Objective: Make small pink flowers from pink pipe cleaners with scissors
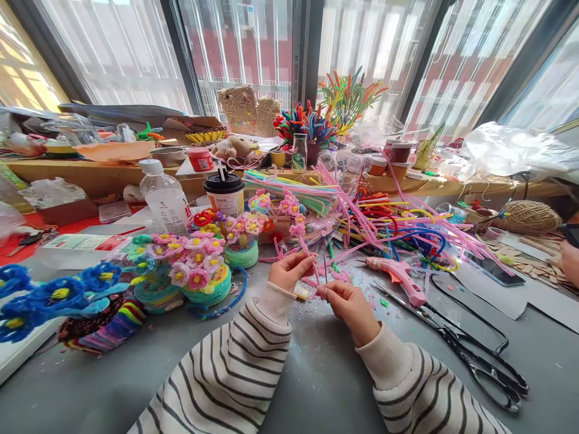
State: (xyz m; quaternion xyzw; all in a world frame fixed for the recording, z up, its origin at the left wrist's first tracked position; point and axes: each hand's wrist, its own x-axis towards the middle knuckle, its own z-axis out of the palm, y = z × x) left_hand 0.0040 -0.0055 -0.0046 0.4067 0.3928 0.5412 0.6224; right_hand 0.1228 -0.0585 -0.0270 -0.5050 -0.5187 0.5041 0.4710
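Over the middle of the grey table, my left hand (pixel 289 272) is closed, thumb and fingertips pinching a pink pipe cleaner (pixel 303 244). That pipe cleaner runs up to small pink fuzzy flowers (pixel 297 226). Close by on the right, my right hand (pixel 348 304) is closed in a pinch around a thin dark wire-like strand (pixel 325 268), which stands nearly upright. Whether the strand touches the pink pipe cleaner I cannot tell. Pink fuzz scraps and glitter lie on the table around both hands, with a small pale cylinder (pixel 301 293) beside my left fingers.
A pink glue gun (pixel 400 277) and large black-handled scissors (pixel 482 361) lie to the right. Pipe-cleaner flower pots (pixel 205 289), a plastic bottle (pixel 165 202) and a lidded cup (pixel 225 196) stand left. Loose pipe cleaners (pixel 362 217) pile behind. Another person's hand (pixel 570 265) shows far right.
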